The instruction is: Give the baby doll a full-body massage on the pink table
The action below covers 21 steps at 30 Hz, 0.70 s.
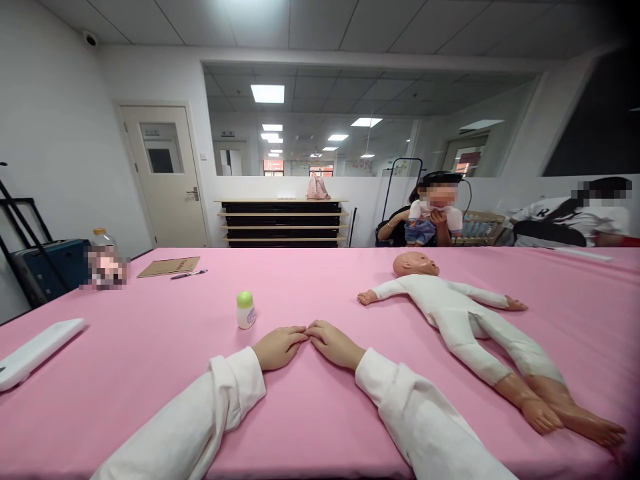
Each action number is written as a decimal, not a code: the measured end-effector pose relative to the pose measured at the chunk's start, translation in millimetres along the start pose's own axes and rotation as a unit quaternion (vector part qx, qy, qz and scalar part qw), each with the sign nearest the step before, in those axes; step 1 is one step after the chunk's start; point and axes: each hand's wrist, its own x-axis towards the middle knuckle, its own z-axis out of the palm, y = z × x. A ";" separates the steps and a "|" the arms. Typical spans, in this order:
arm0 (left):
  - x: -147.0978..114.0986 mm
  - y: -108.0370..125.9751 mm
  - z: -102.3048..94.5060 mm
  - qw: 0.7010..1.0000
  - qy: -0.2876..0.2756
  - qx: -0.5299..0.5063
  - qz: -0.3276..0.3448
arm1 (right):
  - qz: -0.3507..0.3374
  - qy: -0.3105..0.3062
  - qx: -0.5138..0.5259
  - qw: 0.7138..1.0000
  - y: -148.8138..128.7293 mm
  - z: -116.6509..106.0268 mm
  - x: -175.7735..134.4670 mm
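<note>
My left hand (pixel 280 347) lies palm down on the pink-covered table (pixel 300 427), its fingers stretched toward the right. Its fingertips meet those of my right hand (pixel 336 345), which also rests flat and holds nothing. Just beyond my left hand stands a small white bottle with a green cap (pixel 245 311), upright and not touched. To the right of my right hand, a baby doll (pixel 450 313) in white clothing lies on its back, head toward the far edge and arms spread.
A brown notebook (pixel 170 267) and a pen (pixel 189 274) lie at the far left, near a partly blurred bottle (pixel 104 260). A white elongated device (pixel 40 352) is at the left edge. Beyond the table, a seated person (pixel 390 230) holds another doll; a second person (pixel 575 217) sits farther right.
</note>
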 end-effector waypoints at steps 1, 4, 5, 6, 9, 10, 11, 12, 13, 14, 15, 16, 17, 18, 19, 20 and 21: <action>0.0 0.2 -0.2 1.000 -0.001 0.000 -0.001 | -0.001 -0.001 0.000 1.000 0.0 -0.2 0.0; -0.3 0.7 -0.7 1.000 -0.006 0.002 -0.005 | -0.002 -0.003 0.003 1.000 -0.1 -0.8 0.0; -0.5 0.7 -0.8 1.000 -0.007 0.002 -0.006 | -0.002 -0.004 0.003 1.000 -0.1 -1.0 0.1; -0.6 0.7 -0.7 1.000 -0.008 0.003 -0.007 | -0.001 -0.004 0.004 1.000 -0.2 -1.1 0.2; -0.6 0.6 -0.1 1.000 -0.006 0.006 -0.009 | 0.002 -0.004 0.008 1.000 -0.1 -0.8 0.4; -0.5 0.7 0.0 1.000 -0.005 0.007 -0.008 | 0.003 -0.003 0.010 1.000 0.1 -0.6 0.3; -0.3 0.8 0.1 1.000 -0.004 0.009 -0.007 | 0.004 -0.002 0.011 1.000 0.5 -0.4 0.2; -0.1 1.0 0.2 1.000 -0.003 0.011 -0.006 | 0.003 -0.002 0.012 1.000 0.9 -0.2 0.0; 0.0 1.3 0.1 1.000 -0.003 0.012 -0.005 | 0.003 -0.001 0.013 1.000 1.4 -0.1 -0.3; 0.1 1.5 0.0 1.000 -0.002 0.014 -0.006 | 0.002 -0.001 0.015 1.000 1.7 0.0 -0.5; 0.1 1.7 -0.1 1.000 -0.001 0.016 -0.007 | 0.003 -0.001 0.016 1.000 2.0 0.0 -0.7; 0.0 1.7 -0.1 1.000 -0.001 0.017 -0.009 | 0.003 -0.001 0.018 1.000 2.1 -0.1 -0.8; -0.1 1.6 0.0 1.000 0.000 0.018 -0.011 | 0.005 -0.001 0.020 1.000 2.0 -0.3 -0.9; -0.3 1.4 0.2 1.000 0.000 0.019 -0.012 | 0.006 -0.002 0.021 1.000 1.7 -0.6 -0.9; -0.6 1.1 0.5 1.000 -0.001 0.019 -0.013 | 0.007 -0.002 0.022 1.000 1.3 -0.9 -0.8; -0.8 0.8 0.9 1.000 -0.002 0.019 -0.014 | 0.008 -0.002 0.022 1.000 0.8 -1.3 -0.6; -1.0 0.4 1.4 1.000 -0.003 0.019 -0.014 | 0.008 -0.002 0.021 1.000 0.3 -1.7 -0.5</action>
